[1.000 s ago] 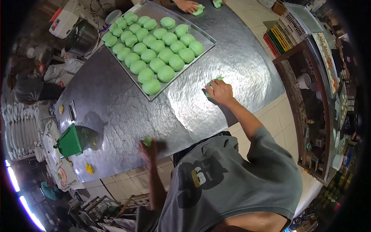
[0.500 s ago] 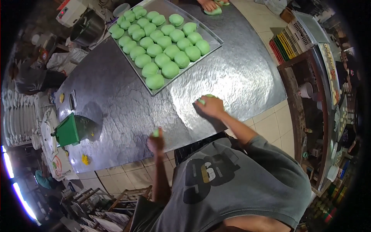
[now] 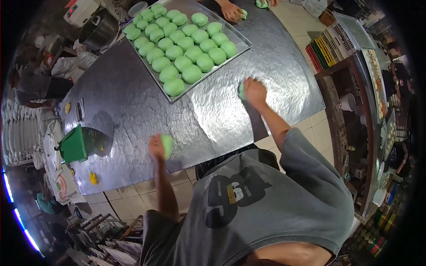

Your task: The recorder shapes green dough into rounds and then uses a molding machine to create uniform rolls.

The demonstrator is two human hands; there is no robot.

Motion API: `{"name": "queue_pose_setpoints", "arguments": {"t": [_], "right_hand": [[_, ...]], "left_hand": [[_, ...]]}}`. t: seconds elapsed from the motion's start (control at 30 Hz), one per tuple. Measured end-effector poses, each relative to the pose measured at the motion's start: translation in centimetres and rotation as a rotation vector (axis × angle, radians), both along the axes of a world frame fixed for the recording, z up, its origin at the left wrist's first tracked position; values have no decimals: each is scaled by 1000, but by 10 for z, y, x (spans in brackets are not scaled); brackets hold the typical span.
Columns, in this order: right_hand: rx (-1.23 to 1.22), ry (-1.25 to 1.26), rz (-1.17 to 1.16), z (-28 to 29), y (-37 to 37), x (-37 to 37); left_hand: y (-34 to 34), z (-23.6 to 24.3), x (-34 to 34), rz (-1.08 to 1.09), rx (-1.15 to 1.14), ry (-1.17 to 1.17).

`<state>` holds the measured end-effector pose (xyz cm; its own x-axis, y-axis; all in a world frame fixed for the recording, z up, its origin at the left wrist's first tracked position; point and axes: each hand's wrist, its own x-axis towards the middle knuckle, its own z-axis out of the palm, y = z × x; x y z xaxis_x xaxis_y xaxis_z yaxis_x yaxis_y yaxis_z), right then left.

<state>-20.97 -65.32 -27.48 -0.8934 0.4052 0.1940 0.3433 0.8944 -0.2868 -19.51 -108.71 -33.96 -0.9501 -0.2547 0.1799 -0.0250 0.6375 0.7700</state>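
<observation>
My left hand (image 3: 156, 147) is closed on a light green piece of dough (image 3: 167, 145), which bulges out at its right side just above the near part of the metal table. Farther off to the right, my right hand (image 3: 255, 92) curls over another green dough ball (image 3: 242, 91) on the tabletop. Only that ball's left edge shows beyond my fingers. Beyond my hands, a metal tray (image 3: 212, 78) carries rows of smooth green dough balls (image 3: 191, 74), many of them touching.
Across the metal table (image 3: 128, 119), another person's hands (image 3: 231, 11) work on green dough. At left lie a green container (image 3: 74, 145), a yellow lump (image 3: 93, 178) and a flat metal tool (image 3: 80, 110). To the right stand stacked crates (image 3: 326, 51) and a wooden shelf (image 3: 330, 95).
My left hand has moved left and slightly away, exposing more of its dough. My right hand has gone farther away and slightly right. The other person's hands have moved apart.
</observation>
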Motion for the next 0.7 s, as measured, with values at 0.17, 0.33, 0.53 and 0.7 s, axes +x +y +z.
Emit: {"name": "queue_pose_setpoints", "arguments": {"t": [0.17,0.33,0.53,0.7], "right_hand": [[-451,-336,370,-8,5,19],[-104,275,293,-19,60,-22],[-27,-387,644,-33,47,-4],[-355,382,-183,42,26,36]], "left_hand": [[-10,16,24,-317,-176,37],[-36,30,-15,-372,-374,111],[-23,35,-15,-545,-647,-252],[-21,31,19,-1,-285,112]]}}
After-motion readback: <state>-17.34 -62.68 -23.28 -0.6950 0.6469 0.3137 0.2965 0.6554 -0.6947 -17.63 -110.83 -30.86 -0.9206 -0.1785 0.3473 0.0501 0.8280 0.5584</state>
